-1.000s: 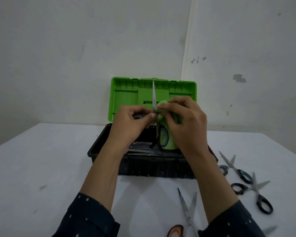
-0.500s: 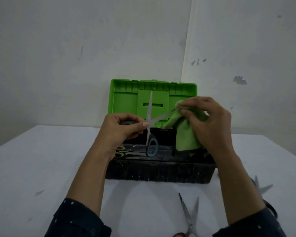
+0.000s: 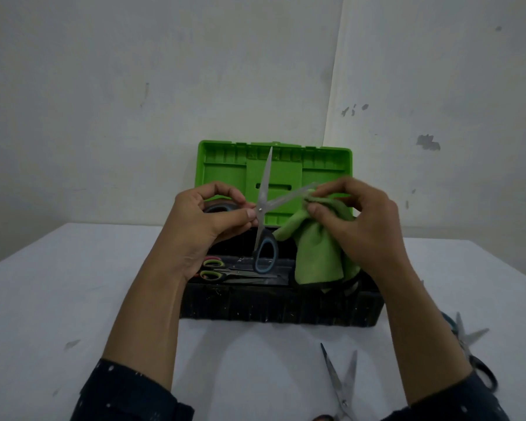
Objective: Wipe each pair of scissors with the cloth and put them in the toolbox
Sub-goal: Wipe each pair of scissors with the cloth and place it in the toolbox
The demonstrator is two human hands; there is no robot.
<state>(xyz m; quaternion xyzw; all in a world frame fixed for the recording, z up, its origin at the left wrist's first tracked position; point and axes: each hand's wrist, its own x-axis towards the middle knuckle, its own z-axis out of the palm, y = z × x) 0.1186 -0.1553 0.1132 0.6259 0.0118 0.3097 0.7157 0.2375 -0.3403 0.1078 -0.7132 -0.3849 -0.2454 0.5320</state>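
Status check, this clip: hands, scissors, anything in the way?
Left hand grips blue-grey-handled scissors near pivot, blades spread. Right hand pinches green cloth round one blade. Toolbox open below; no obstruction seen.

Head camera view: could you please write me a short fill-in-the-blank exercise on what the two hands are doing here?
1. The left hand holds the scissors with handles of black and ____.
2. The right hand pinches the cloth around one ____ of those scissors.
3. The toolbox has a black base and a ____ lid.
Missing words: blue; blade; green.
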